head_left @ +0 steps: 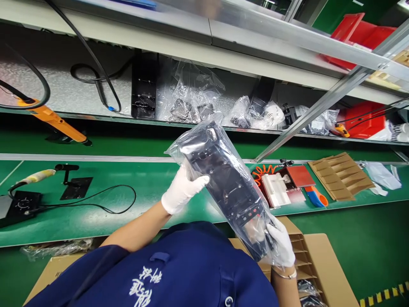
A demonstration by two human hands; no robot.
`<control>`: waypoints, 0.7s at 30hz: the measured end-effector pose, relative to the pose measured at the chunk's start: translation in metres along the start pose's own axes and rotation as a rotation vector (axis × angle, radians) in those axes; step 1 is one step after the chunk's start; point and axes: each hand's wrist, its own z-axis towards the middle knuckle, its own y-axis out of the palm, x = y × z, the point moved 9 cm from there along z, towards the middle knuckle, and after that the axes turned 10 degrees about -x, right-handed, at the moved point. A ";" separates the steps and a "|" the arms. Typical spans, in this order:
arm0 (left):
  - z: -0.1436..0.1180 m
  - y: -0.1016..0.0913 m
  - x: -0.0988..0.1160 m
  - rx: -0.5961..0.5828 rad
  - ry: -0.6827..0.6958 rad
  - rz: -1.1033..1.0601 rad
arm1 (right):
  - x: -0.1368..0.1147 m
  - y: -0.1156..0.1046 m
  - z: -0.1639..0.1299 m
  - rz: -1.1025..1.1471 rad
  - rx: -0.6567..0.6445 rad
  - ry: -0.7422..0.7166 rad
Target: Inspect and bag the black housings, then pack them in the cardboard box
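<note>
2 gloved hands [182, 189] [281, 243] gripping bagged black part [223, 179]

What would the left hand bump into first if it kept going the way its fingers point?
Nothing new: the left hand already grips the clear plastic bag around the black part, so it would press into that. Beyond lie bagged parts on the shelf, though depth is unclear.

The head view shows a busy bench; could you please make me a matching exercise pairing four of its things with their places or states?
Things:
1. bagged black part
2. orange tool
3. cardboard dividers
4. red bin

Places or states:
A. flat on the green bench, far right
B. on the top shelf
C. held by both gloved hands
D. hanging on a cable, far left

Pairs: 1-C, 2-D, 3-A, 4-B. The left hand holds the bag's upper end, the right hand its lower end.
</note>
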 end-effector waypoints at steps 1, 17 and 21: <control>-0.001 -0.002 -0.002 0.009 -0.010 0.011 | 0.001 -0.001 0.000 -0.005 0.004 -0.014; 0.002 -0.019 -0.017 0.133 0.002 -0.020 | -0.028 0.009 -0.003 -0.084 0.006 -0.090; 0.004 -0.023 -0.020 0.125 -0.027 -0.050 | -0.036 0.015 -0.008 -0.119 0.028 -0.105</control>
